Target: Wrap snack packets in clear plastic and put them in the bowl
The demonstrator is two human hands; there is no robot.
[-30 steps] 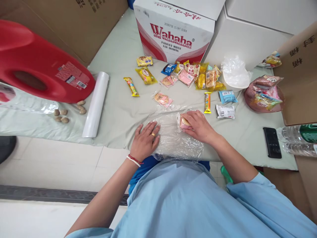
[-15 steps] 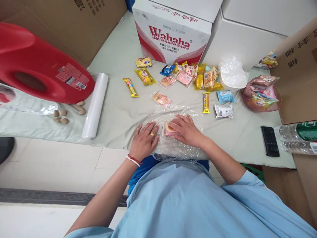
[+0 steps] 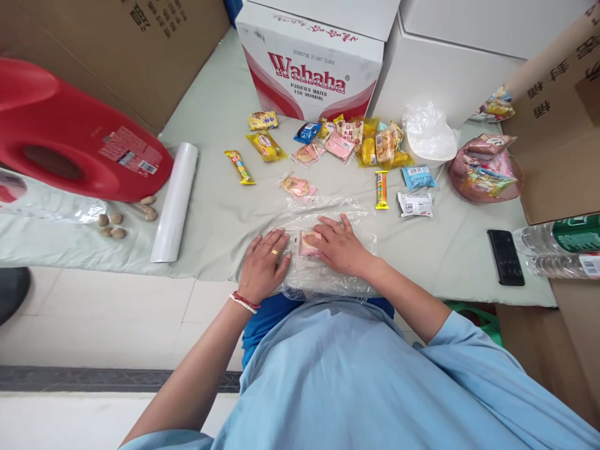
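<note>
A clear plastic sheet or bag lies crinkled at the table's near edge, against the blue shirt. On it is a small pink-and-cream snack packet, partly covered by the fingers of my right hand. That hand rests palm down with its fingers apart, over the packet and the plastic. My left hand lies flat and spread at the sheet's left edge, gripping nothing. Just beyond the sheet is a wrapped round cracker packet.
Assorted wrapped snacks lie before the Wahaha box. At left are a white roll, a red jug and several nuts. A white bowl, pink bowl, phone and bottles occupy the right.
The view has shifted slightly, so most things sit further left in the picture. My right fingers have shifted a little over the snack packet; my left hand stays flat.
</note>
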